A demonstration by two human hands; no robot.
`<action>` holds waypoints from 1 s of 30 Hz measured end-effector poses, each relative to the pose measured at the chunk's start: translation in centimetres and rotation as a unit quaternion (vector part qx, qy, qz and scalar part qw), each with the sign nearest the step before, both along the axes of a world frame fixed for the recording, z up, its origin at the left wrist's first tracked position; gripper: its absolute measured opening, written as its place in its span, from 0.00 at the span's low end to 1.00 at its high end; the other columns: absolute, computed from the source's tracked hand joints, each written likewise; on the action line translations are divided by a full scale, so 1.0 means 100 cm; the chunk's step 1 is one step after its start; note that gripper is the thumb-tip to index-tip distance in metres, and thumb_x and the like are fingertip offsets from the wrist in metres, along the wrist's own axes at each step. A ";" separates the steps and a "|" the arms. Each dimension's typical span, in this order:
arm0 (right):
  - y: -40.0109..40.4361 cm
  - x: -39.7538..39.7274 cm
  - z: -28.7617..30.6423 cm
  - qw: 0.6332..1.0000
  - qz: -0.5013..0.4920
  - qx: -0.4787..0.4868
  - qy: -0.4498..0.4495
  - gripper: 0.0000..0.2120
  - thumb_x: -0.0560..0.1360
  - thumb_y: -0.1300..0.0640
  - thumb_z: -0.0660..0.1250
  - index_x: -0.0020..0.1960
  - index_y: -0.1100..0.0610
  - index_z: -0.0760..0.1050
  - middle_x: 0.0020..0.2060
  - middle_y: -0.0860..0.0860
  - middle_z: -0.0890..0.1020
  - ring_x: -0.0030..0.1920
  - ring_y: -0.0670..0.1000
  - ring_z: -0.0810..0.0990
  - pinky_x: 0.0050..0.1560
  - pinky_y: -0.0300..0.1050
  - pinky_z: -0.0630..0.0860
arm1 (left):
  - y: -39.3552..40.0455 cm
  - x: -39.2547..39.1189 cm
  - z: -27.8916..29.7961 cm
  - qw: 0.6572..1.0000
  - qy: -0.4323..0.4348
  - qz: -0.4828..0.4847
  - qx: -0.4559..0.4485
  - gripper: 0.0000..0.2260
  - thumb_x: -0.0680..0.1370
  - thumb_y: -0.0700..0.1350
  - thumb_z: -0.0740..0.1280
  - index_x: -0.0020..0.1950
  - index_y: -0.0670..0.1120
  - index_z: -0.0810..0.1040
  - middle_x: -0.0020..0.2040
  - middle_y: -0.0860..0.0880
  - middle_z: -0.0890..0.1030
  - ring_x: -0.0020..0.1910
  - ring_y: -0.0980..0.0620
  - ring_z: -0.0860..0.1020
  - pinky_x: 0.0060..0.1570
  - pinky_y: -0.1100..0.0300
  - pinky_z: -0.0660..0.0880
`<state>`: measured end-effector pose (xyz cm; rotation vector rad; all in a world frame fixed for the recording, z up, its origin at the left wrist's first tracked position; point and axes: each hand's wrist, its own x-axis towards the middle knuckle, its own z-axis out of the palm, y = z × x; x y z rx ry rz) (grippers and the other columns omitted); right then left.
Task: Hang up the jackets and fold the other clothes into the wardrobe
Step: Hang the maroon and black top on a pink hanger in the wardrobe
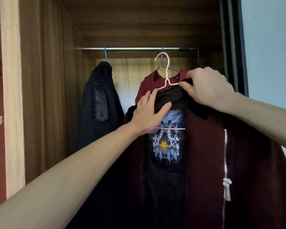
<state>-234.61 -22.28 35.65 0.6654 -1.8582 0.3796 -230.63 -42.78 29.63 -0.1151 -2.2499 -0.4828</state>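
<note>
Maroon jacket (pixel 213 154) w/ silver zip (pixel 225 162); pink hanger (pixel 166 75); black jacket (pixel 97 104); brown wardrobe (pixel 56 80).

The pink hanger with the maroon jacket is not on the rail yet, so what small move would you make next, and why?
Probably lift the pink hanger until its hook clears the rail, then lower it on. The hook sits just under the rail, in the gap between the black jacket and the red shirt, while the right hand grips the maroon jacket at its collar.
</note>
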 end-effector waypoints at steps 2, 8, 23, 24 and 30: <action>-0.018 -0.008 0.021 1.000 -0.009 -0.001 -0.007 0.20 0.82 0.41 0.65 0.60 0.56 0.81 0.55 0.65 0.82 0.55 0.70 0.81 0.49 0.56 0.76 | -0.018 -0.010 0.015 1.000 0.007 -0.009 0.000 0.36 0.82 0.69 0.56 0.85 0.58 0.47 0.86 0.52 0.47 0.84 0.50 0.45 0.82 0.42 0.48; -0.069 -0.027 0.063 0.998 -0.053 -0.017 -0.001 0.22 0.81 0.39 0.65 0.59 0.56 0.81 0.55 0.63 0.82 0.55 0.70 0.82 0.47 0.55 0.75 | -0.079 -0.045 0.048 0.997 0.058 -0.050 0.015 0.34 0.82 0.68 0.56 0.85 0.56 0.53 0.84 0.54 0.56 0.82 0.50 0.55 0.80 0.44 0.57; -0.173 -0.087 0.127 0.996 -0.092 0.001 0.021 0.08 0.83 0.54 0.64 0.57 0.56 0.79 0.55 0.56 0.83 0.55 0.62 0.83 0.45 0.50 0.70 | -0.145 -0.136 0.094 0.998 0.053 0.037 -0.002 0.35 0.79 0.75 0.42 0.83 0.63 0.49 0.85 0.54 0.55 0.83 0.49 0.55 0.79 0.43 0.58; -0.176 -0.091 0.130 0.996 -0.088 0.003 0.026 0.08 0.83 0.54 0.64 0.57 0.56 0.79 0.56 0.56 0.82 0.56 0.62 0.83 0.45 0.50 0.70 | -0.149 -0.139 0.097 0.998 0.056 0.039 -0.004 0.35 0.79 0.75 0.43 0.84 0.63 0.50 0.85 0.54 0.56 0.83 0.49 0.56 0.79 0.44 0.58; -0.171 -0.103 0.144 0.995 -0.068 0.000 0.067 0.09 0.82 0.51 0.65 0.55 0.56 0.79 0.52 0.57 0.82 0.52 0.63 0.83 0.42 0.50 0.70 | -0.160 -0.148 0.118 0.994 0.103 0.028 -0.013 0.33 0.81 0.72 0.48 0.84 0.61 0.53 0.83 0.54 0.61 0.80 0.49 0.62 0.75 0.49 0.63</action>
